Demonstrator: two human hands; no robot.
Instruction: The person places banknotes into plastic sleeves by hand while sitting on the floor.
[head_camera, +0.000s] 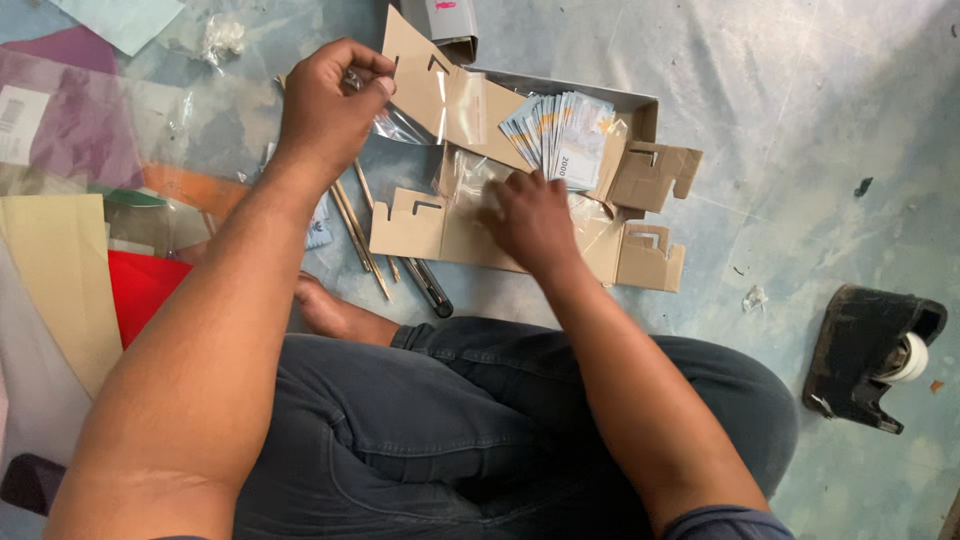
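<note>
Two hands work over an open cardboard box (560, 170) lying flat on the floor (800, 150), its brown flaps spread out. Inside the box stands a fanned stack of pale paper notes (562, 135), beside clear plastic sleeves (470, 180). The left hand (325, 105) is raised and pinches a thin, shiny, transparent bag (400, 125) between closed fingertips. The right hand (530, 220) lies flat, fingers spread, on the sleeves in the box. Thin sticks (360, 235) lie near the box. A black tape dispenser (870, 360) sits well apart.
</note>
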